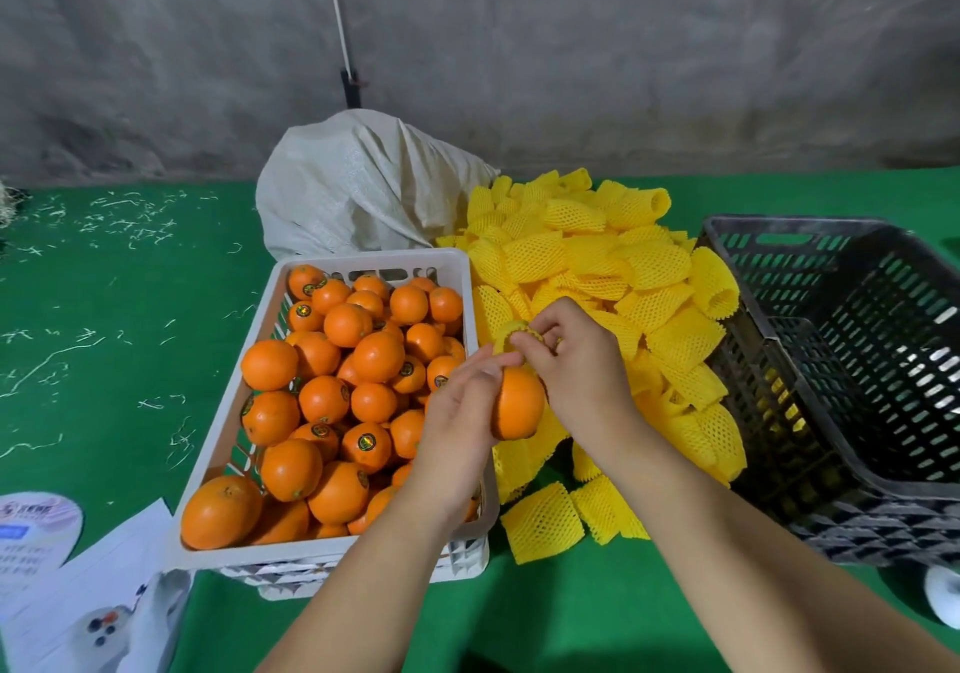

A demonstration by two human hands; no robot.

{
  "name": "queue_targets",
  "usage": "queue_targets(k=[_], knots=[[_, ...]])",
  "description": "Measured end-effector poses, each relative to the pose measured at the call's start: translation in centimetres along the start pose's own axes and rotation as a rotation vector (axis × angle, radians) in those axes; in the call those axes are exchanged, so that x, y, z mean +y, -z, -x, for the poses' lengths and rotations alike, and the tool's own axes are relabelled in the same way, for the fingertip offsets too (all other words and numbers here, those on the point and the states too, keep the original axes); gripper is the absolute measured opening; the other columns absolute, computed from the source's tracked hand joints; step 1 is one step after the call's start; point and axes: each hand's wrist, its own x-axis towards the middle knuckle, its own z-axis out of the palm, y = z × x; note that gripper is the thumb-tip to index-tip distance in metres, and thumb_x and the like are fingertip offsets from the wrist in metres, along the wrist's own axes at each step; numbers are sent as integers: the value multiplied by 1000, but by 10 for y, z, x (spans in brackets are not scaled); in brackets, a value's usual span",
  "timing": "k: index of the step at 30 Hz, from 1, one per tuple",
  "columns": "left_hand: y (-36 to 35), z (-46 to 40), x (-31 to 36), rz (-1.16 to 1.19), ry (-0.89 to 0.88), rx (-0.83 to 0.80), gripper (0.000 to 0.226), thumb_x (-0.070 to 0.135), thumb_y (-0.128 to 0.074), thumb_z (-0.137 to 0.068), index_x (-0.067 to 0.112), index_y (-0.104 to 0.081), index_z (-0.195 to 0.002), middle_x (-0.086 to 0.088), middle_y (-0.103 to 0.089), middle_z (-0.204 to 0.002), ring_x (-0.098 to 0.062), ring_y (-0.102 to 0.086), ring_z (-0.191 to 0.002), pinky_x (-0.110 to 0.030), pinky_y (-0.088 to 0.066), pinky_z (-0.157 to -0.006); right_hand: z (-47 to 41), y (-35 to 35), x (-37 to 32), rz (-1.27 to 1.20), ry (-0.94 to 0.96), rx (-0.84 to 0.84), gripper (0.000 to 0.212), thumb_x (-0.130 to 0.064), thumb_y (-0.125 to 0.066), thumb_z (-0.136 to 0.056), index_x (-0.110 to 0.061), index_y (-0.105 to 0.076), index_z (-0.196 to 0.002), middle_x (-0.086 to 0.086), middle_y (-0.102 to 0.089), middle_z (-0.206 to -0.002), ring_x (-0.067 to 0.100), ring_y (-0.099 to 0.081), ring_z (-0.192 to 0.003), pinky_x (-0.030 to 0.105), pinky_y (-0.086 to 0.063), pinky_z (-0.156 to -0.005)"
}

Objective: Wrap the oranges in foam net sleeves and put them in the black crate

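Left hand: the left hand (460,412) holds one orange (517,404) from the side, fingers curled against the fruit, just over the right rim of the white crate.
Right hand: the right hand (569,360) pinches a bunched foam net sleeve (511,332) at the top of that orange; the sleeve sits at the crown only, with the body of the fruit bare.
Step in hand: sleeving appears to be at its very start for this orange; the net has yet to be drawn down over it.
Supply of fruit: the white crate (374,256) is heaped with unwrapped oranges (332,386), many bearing stickers.
Supply of sleeves: a loose pile of yellow sleeves (613,267) lies on the green table cover (130,308), between the two crates.
Destination: the black crate (831,360) stands to the right, tilted. Yellow shows through its near wall low down; whether that is wrapped fruit inside, I cannot tell.
Progress: judged early; nearly all the fruit remains to be wrapped.
Surroundings: a pale sack (363,183) stands behind the white crate.
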Motion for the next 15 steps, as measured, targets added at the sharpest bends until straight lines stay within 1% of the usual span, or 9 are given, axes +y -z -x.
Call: queue_targets(k=[2, 4, 6, 7, 8, 10, 12, 13, 15], knots=[[1, 1, 2, -94, -68, 54, 31, 57, -50, -94, 57, -77, -109, 11, -60, -149, -11, -50, -144, -50, -44, -118, -2, 0, -1, -164, -55, -101, 12, -20, -78, -92, -14, -68, -93, -7, -53, -69, 4, -47, -62, 27, -42, -59], [4, -1, 2, -170, -96, 85, 27, 54, -50, -97, 62, -75, -97, 12, -68, -132, -2, -58, -130, -41, -46, -112, -2, 5, 1, -264, -95, -193, 7, -15, -78, -92, -13, -71, -94, -8, -54, -69, 1, -48, -62, 23, -41, -61], [9, -5, -2, -209, -116, 124, 24, 47, -51, -107, 48, -75, -103, -3, -68, -124, -19, -60, -125, -51, -47, -110, 2, 8, 5, -199, -41, -233, 6, -15, -76, -93, -18, -71, -95, -12, -55, -80, -1, -49, -66, 17, -40, -65], [11, -7, -5, -223, -124, 141, 23, 42, -51, -110, 37, -73, -115, -10, -63, -129, -26, -57, -128, -54, -44, -113, 5, 9, 5, -167, -6, -248, 8, -16, -74, -95, -22, -69, -95, -16, -56, -84, -1, -49, -68, 14, -39, -66], [11, -9, -8, -256, -130, 157, 29, 38, -50, -111, 24, -68, -129, -11, -57, -138, -27, -52, -135, -53, -40, -117, 9, 9, 6, -177, 16, -267, 11, -17, -71, -97, -26, -67, -95, -19, -58, -81, -1, -49, -67, 13, -39, -63], [9, -10, -10, -313, -150, 178, 52, 42, -48, -107, 10, -54, -147, -6, -46, -153, -20, -43, -144, -35, -36, -122, 18, 8, 6, -284, 18, -284, 17, -17, -66, -101, -32, -63, -93, -20, -57, -64, 2, -47, -54, 17, -38, -53], [7, -8, -11, -320, -194, 212, 63, 48, -45, -101, 9, -49, -150, -3, -43, -155, -14, -42, -145, -15, -36, -115, 24, 8, 6, -378, -1, -230, 19, -16, -63, -103, -33, -62, -93, -16, -59, -65, 5, -45, -48, 25, -39, -47], [8, -8, -12, -311, -213, 226, 63, 48, -44, -101, 10, -48, -151, -2, -44, -155, -12, -42, -144, -12, -36, -112, 26, 9, 5, -421, -11, -203, 19, -16, -61, -104, -32, -62, -94, -15, -61, -69, 6, -45, -47, 28, -39, -45], [9, -8, -15, -277, -239, 244, 62, 46, -44, -102, 9, -47, -151, -4, -44, -155, -13, -43, -144, -15, -37, -114, 27, 12, 5, -457, 10, -208, 16, -15, -59, -105, -29, -62, -98, -16, -62, -73, 3, -48, -52, 25, -41, -49]])
